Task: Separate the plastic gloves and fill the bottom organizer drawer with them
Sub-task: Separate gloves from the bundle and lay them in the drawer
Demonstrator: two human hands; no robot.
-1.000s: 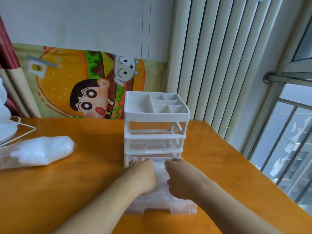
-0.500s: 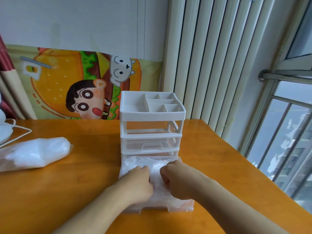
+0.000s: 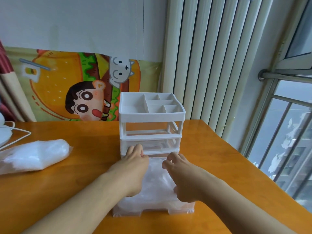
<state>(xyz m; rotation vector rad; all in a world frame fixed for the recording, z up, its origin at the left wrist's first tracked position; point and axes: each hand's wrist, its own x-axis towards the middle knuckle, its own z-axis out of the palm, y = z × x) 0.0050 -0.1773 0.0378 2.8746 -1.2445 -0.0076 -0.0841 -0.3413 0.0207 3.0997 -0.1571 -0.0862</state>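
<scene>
Head view: both hands in bottom drawer

Bottom drawer (image 3: 152,211) is sitting pulled out at lower centre of the frame, heaped with plastic gloves (image 3: 157,181). Left hand (image 3: 133,168) is lying on the pile, fingers reaching to the organizer (image 3: 151,122) front; grip state unclear. Right hand (image 3: 181,174) is hovering over the gloves, grip loosely curled, holding nothing. Bag of gloves (image 3: 33,156) is lying at left on the surface (image 3: 84,166).
</scene>
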